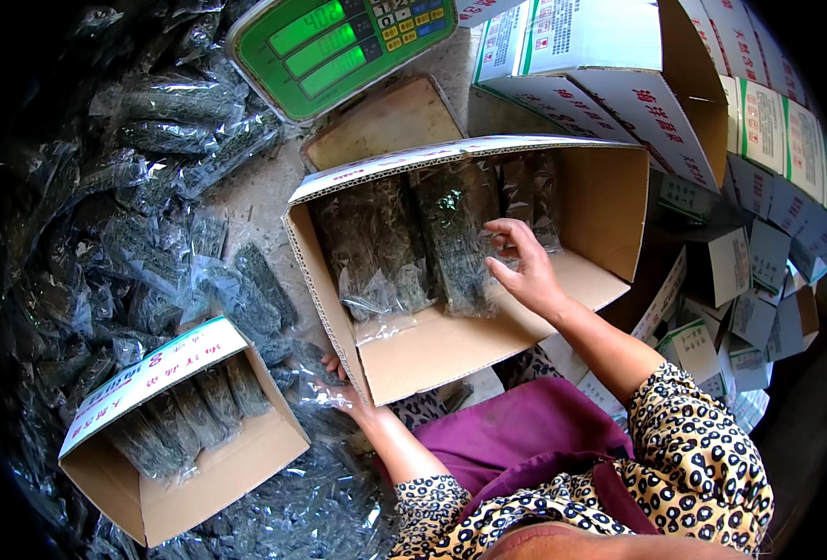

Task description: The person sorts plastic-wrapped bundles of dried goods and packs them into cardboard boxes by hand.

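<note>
A large cardboard box (424,367) lies open towards me, with several clear plastic packs of a dark dried product (455,245) side by side inside. My right hand (525,269) is at the mouth of this box, fingers apart and curled, beside the middle packs; nothing shows in its grip. My left hand (340,392) is by the box's lower left corner, at the edge of the pile of wrapped packs (161,252). Part of it is hidden by the carton and clear film, so its grip is unclear. A smaller box (210,493) holding several similar packs stands at the lower left.
A digital scale's green display (336,56) and a worn metal plate (385,126) lie beyond the large box. White printed cartons (595,98) are stacked at the upper right, with small cartons (728,269) heaped below them. Wrapped packs cover the floor at left.
</note>
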A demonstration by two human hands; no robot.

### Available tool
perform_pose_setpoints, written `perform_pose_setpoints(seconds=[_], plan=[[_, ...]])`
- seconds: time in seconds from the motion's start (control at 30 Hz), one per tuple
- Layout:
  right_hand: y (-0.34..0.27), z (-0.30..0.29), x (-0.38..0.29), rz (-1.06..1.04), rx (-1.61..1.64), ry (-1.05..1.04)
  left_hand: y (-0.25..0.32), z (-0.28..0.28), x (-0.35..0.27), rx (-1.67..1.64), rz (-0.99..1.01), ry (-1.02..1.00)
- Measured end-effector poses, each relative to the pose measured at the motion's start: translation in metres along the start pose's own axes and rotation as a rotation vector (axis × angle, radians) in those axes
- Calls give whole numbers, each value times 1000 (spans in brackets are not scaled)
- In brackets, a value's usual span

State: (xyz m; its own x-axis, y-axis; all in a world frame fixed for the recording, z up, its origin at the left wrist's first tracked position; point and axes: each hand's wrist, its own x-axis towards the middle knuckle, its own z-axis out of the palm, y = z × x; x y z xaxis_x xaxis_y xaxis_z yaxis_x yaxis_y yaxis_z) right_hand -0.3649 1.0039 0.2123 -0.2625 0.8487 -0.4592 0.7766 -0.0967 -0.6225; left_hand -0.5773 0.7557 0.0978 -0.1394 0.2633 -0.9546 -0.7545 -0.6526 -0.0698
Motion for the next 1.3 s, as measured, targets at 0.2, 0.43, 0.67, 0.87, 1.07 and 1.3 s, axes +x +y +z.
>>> perform_pose_setpoints(seconds=[0.2,0.43,0.67,0.87,1.07,1.3], plan=[[12,17,0,22,-97,58,13,-37,16,488,239,19],[17,62,2,53,-164,144,5,-23,9,44,-72,-101],[14,74,6,93,-168,199,27,-51,22,2,-78,-62],[-30,62,-17,48,233,-112,28,-43,20,-266,-166,-133],[-42,164,43,101,-98,-114,15,-23,15,-296,-198,-147],[-61,147,38,-120,-180,56,23,-39,21,-236,-38,-163]])
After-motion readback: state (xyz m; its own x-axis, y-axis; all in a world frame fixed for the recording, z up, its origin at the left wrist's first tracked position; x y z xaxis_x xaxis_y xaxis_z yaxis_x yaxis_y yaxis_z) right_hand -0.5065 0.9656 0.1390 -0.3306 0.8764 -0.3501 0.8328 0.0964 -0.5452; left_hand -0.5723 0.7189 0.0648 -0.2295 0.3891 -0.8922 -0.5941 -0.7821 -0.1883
